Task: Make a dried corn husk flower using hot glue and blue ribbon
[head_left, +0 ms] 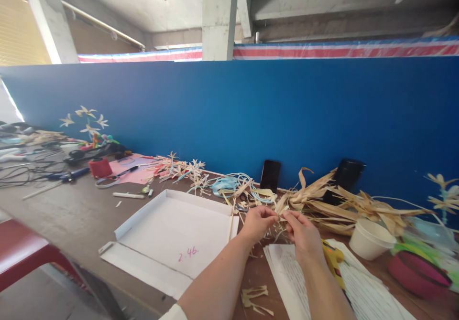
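My left hand (258,223) and my right hand (304,231) meet above the table, fingertips almost touching. Both are closed in a pinch around a small pale piece that looks like dried corn husk; its shape is mostly hidden by the fingers and blends with the scraps behind. Just past my hands lies a bundle of dried corn husks (322,203). Cut husk pieces (256,298) lie on the table between my forearms. Under my right forearm are printed sheets (287,267) and a yellow glue gun (334,258).
A shallow white box (168,229) marked "2.46." lies left of my arms. A paper cup (372,239) and a dark pink bowl (418,277) stand right. Phones (270,176) lean on the blue partition (229,110). Husk flowers (195,169), blue ribbon (225,185) and red thread (99,168) lie leftward.
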{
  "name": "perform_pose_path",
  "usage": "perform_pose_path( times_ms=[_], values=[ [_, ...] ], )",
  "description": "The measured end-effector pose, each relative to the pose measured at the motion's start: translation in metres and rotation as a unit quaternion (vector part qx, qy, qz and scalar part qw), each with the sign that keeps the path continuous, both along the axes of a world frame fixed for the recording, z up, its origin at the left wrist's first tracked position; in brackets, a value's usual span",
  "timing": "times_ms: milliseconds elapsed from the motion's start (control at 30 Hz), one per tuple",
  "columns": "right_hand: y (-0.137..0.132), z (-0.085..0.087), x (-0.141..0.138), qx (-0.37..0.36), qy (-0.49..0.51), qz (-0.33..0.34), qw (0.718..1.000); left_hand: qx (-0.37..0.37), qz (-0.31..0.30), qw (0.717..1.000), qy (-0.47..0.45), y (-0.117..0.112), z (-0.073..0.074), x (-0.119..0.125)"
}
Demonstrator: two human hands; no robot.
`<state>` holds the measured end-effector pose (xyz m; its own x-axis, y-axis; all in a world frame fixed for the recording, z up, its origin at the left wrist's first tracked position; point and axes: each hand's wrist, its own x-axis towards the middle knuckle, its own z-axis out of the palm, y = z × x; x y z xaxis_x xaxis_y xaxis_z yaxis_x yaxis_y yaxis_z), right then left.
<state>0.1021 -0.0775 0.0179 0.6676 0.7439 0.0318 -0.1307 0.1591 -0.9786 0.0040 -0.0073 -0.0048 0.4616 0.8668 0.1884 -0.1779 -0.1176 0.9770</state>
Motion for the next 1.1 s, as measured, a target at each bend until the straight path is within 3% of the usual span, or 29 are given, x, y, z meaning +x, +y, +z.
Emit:
perform_pose_path(
  times_ms=[667, 1100],
  values=[
    [0.001, -0.002, 0.0, -0.012, -0.01, -0.012, 1.0, 0.024, 0.018, 0.999, 0.016, -0.002, 0.003, -0.001],
    [0.003, -0.011, 0.008, -0.017, -0.05, -0.087, 0.995, 0.025, 0.031, 0.999, -0.003, -0.002, 0.003, 0.0]
  ],
)
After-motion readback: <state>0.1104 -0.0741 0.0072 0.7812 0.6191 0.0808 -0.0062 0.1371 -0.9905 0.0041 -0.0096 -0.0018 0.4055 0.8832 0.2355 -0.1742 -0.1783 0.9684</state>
